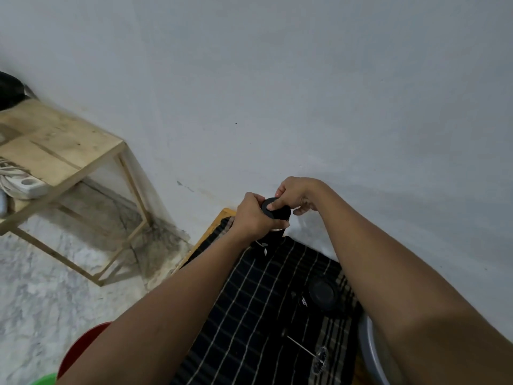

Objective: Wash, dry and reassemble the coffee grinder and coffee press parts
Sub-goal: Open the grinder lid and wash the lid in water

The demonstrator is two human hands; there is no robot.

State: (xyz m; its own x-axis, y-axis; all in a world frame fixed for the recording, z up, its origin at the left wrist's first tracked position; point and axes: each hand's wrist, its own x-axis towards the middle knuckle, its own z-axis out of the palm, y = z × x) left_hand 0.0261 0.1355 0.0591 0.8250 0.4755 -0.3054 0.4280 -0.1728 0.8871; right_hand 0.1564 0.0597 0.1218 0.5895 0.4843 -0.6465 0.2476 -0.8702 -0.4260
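Observation:
A black cylindrical coffee grinder [273, 233] stands upright on a dark striped cloth [258, 295] near the wall. My left hand [254, 215] grips its body just below the top. My right hand [295, 194] pinches the black round cap [270, 208] on top of it. Nearer to me on the cloth lie a black round lid [323, 291], a small black part [302, 300] and the press plunger rod with its mesh disc [319, 357].
A wooden side table [55, 151] with a white power strip [23, 186] stands to the left. A red tub [80, 348] and a green one [41, 380] sit low left. A grey basin rim [369, 354] shows at lower right. The white wall is close behind.

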